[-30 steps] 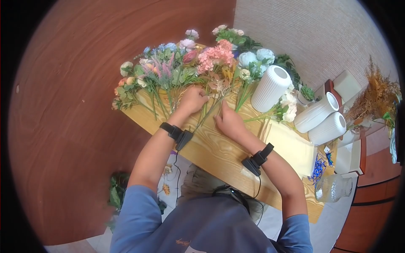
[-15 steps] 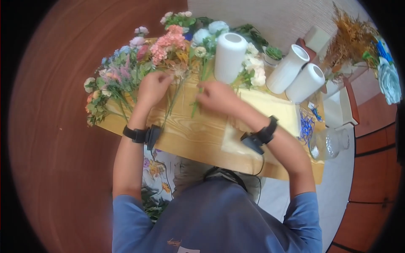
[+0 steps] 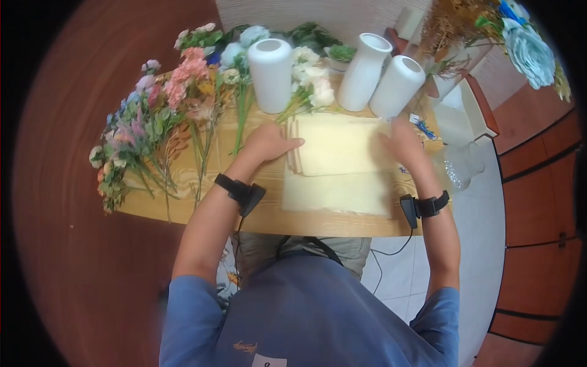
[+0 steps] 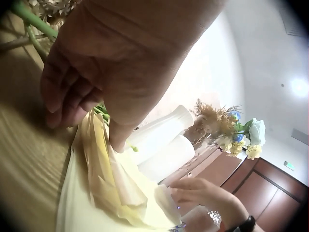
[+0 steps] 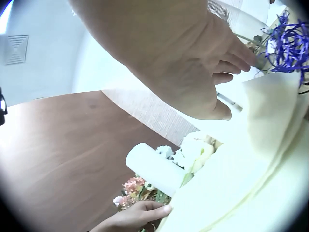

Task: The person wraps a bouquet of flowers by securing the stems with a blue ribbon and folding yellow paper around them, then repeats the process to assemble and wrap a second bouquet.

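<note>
A stack of pale yellow wrapping paper (image 3: 342,144) lies on the wooden table, with tan folded edges on its left side. At that side is my left hand (image 3: 267,142), its thumb reaching over the paper's edge. In the left wrist view the left fingers (image 4: 72,99) hang loosely bent beside the sheets. My right hand (image 3: 403,144), blurred in the head view, is at the stack's right end. The right wrist view shows the right fingers (image 5: 236,55) fairly straight, over the paper's far end, with nothing gripped.
Artificial flowers (image 3: 131,131) cover the table's left side. A white ribbed vase (image 3: 270,79) stands behind the paper, with two more white vases (image 3: 364,73) further right. Blue shredded ribbon (image 5: 289,48) and a clear glass jar (image 3: 461,165) are at the right edge.
Both hands have left the flower stems and moved right to the paper stack, one to each end. The head view has swung right, and the upper sheets appear shifted from the one beneath.
</note>
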`<act>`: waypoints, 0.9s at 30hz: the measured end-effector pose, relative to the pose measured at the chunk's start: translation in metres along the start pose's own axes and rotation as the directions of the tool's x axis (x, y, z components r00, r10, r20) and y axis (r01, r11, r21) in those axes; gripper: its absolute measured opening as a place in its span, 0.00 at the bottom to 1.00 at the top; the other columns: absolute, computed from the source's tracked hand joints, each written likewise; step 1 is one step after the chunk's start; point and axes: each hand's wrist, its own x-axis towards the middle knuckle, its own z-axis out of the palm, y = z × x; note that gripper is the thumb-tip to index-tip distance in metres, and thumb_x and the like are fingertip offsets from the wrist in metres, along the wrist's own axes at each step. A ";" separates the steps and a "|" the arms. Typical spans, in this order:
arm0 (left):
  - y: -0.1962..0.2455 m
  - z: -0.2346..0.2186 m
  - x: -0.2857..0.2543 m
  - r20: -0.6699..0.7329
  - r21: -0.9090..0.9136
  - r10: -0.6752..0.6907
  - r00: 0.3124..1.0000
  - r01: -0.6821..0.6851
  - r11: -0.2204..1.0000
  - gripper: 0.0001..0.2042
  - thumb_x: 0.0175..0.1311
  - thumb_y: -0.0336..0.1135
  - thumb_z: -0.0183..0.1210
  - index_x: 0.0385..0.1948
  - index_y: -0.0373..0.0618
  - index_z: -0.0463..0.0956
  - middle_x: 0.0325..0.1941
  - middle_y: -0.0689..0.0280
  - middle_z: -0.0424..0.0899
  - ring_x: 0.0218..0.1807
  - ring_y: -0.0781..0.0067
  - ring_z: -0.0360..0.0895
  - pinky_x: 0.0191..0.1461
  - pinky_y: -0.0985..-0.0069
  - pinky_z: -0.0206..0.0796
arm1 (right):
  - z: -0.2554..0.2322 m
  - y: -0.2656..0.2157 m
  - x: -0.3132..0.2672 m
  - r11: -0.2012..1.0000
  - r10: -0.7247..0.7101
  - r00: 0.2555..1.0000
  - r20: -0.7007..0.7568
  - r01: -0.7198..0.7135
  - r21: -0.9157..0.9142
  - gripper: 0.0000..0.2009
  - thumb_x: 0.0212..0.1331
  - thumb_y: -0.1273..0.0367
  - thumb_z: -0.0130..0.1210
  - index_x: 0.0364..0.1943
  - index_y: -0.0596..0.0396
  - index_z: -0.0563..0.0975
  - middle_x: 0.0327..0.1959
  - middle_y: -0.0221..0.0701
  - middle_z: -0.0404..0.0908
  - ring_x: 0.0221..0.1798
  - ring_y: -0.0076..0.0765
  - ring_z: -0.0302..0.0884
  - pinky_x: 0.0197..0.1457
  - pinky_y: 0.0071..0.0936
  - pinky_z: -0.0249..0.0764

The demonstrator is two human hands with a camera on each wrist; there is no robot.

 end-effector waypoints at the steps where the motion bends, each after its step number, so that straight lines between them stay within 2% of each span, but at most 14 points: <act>1: -0.003 0.004 0.003 0.001 0.005 0.010 1.000 -0.010 1.000 0.27 0.48 0.60 0.63 0.23 0.36 0.80 0.26 0.50 0.81 0.31 0.51 0.79 0.36 0.61 0.69 | 0.011 0.011 -0.005 0.997 -0.003 0.999 -0.050 0.007 0.079 0.18 0.54 0.61 0.58 0.40 0.65 0.75 0.42 0.53 0.77 0.46 0.58 0.75 0.51 0.45 0.72; 5: -0.009 0.017 0.010 -0.093 -0.109 0.100 0.991 -0.109 0.988 0.25 0.47 0.56 0.64 0.23 0.36 0.79 0.24 0.51 0.80 0.30 0.52 0.79 0.35 0.63 0.69 | 0.022 0.020 -0.014 0.981 -0.056 0.989 0.136 0.030 0.190 0.20 0.54 0.61 0.59 0.42 0.65 0.73 0.42 0.54 0.77 0.48 0.59 0.74 0.52 0.44 0.71; 11: -0.029 0.039 0.025 -0.179 -0.225 0.100 0.979 -0.139 0.964 0.19 0.44 0.47 0.67 0.21 0.36 0.76 0.22 0.53 0.78 0.27 0.56 0.76 0.34 0.64 0.67 | 0.039 0.032 -0.011 0.959 0.035 0.998 0.057 -0.050 0.278 0.21 0.52 0.63 0.59 0.45 0.65 0.71 0.41 0.55 0.77 0.48 0.59 0.75 0.52 0.44 0.71; 13: -0.033 0.042 0.027 -0.216 -0.241 0.100 0.971 -0.152 0.959 0.18 0.44 0.44 0.68 0.21 0.36 0.75 0.22 0.55 0.77 0.26 0.58 0.75 0.33 0.66 0.67 | 0.056 0.039 -0.010 0.957 -0.047 0.981 -0.187 0.099 0.274 0.20 0.49 0.67 0.59 0.45 0.65 0.71 0.39 0.54 0.78 0.45 0.58 0.76 0.49 0.41 0.72; 14: -0.036 0.044 0.028 -0.250 -0.280 0.130 0.959 -0.200 0.939 0.17 0.43 0.42 0.68 0.20 0.36 0.73 0.21 0.57 0.76 0.25 0.61 0.74 0.33 0.68 0.67 | 0.050 0.036 -0.008 0.956 -0.049 0.982 -0.185 0.100 0.276 0.20 0.49 0.67 0.59 0.45 0.65 0.71 0.39 0.54 0.78 0.45 0.58 0.76 0.49 0.41 0.72; 16: -0.039 0.046 0.027 -0.281 -0.317 0.155 0.947 -0.244 0.916 0.17 0.43 0.40 0.68 0.20 0.36 0.72 0.20 0.59 0.75 0.24 0.64 0.72 0.32 0.70 0.66 | 0.031 0.026 -0.006 0.909 0.102 0.990 0.095 -0.132 0.396 0.17 0.46 0.71 0.57 0.41 0.65 0.72 0.34 0.48 0.79 0.38 0.49 0.78 0.43 0.36 0.72; 17: -0.040 0.045 0.027 -0.276 -0.311 0.161 0.948 -0.246 0.918 0.16 0.43 0.38 0.68 0.20 0.36 0.72 0.20 0.61 0.74 0.24 0.67 0.71 0.31 0.71 0.66 | 0.032 0.025 -0.007 0.908 0.103 0.990 0.099 -0.134 0.398 0.17 0.46 0.71 0.57 0.41 0.65 0.72 0.34 0.48 0.79 0.38 0.49 0.78 0.43 0.36 0.72; 19: -0.042 0.046 0.027 -0.271 -0.304 0.166 0.948 -0.248 0.920 0.15 0.44 0.37 0.68 0.20 0.37 0.71 0.19 0.62 0.73 0.24 0.70 0.70 0.31 0.72 0.65 | 0.033 0.026 -0.008 0.778 0.079 0.994 0.080 -0.111 0.619 0.13 0.44 0.72 0.56 0.36 0.66 0.74 0.27 0.40 0.78 0.31 0.39 0.76 0.36 0.30 0.70; 22: -0.044 0.046 0.025 -0.281 -0.439 0.237 0.930 -0.345 0.830 0.11 0.50 0.33 0.66 0.23 0.39 0.73 0.21 0.66 0.77 0.25 0.76 0.73 0.30 0.76 0.66 | 0.035 0.040 -0.006 0.837 0.095 0.984 0.151 -0.161 0.522 0.13 0.44 0.72 0.56 0.35 0.65 0.76 0.25 0.33 0.78 0.30 0.27 0.75 0.34 0.27 0.69; 23: -0.035 0.037 0.015 -0.139 -0.643 0.193 0.971 -0.237 0.728 0.08 0.53 0.31 0.65 0.27 0.39 0.74 0.23 0.68 0.78 0.25 0.79 0.74 0.29 0.79 0.66 | 0.034 0.042 -0.007 0.837 0.098 0.983 0.152 -0.164 0.521 0.13 0.44 0.72 0.56 0.35 0.65 0.76 0.25 0.33 0.78 0.30 0.27 0.75 0.34 0.27 0.69; 24: -0.028 0.030 0.007 0.014 -0.801 0.176 0.984 -0.094 0.591 0.06 0.56 0.28 0.63 0.31 0.40 0.74 0.24 0.70 0.79 0.26 0.82 0.75 0.29 0.83 0.66 | 0.032 0.042 -0.011 0.757 0.093 0.986 0.137 -0.160 0.633 0.12 0.45 0.73 0.56 0.35 0.64 0.77 0.24 0.30 0.78 0.31 0.25 0.75 0.34 0.25 0.69; 25: -0.026 0.027 0.004 0.017 -0.802 0.175 0.984 -0.091 0.590 0.06 0.56 0.28 0.63 0.31 0.40 0.74 0.24 0.70 0.79 0.26 0.82 0.75 0.29 0.83 0.66 | 0.030 0.041 -0.014 0.663 0.090 0.988 0.122 -0.151 0.733 0.11 0.46 0.74 0.56 0.36 0.63 0.77 0.24 0.28 0.78 0.32 0.23 0.75 0.35 0.22 0.69; 26: -0.025 0.024 0.001 0.005 -0.836 0.208 0.978 -0.110 0.538 0.06 0.58 0.27 0.62 0.34 0.40 0.74 0.26 0.71 0.80 0.26 0.83 0.75 0.29 0.85 0.66 | 0.024 0.038 -0.017 0.663 0.090 0.988 0.125 -0.153 0.733 0.11 0.46 0.74 0.56 0.36 0.63 0.77 0.24 0.28 0.78 0.32 0.23 0.75 0.35 0.22 0.69; 27: -0.024 0.021 -0.001 -0.009 -0.866 0.240 0.971 -0.128 0.483 0.07 0.60 0.26 0.61 0.36 0.40 0.74 0.27 0.71 0.81 0.27 0.85 0.76 0.29 0.86 0.67 | 0.017 0.034 -0.021 0.534 0.105 0.986 0.127 -0.164 0.829 0.10 0.48 0.75 0.55 0.36 0.62 0.77 0.28 0.27 0.79 0.34 0.22 0.75 0.36 0.20 0.70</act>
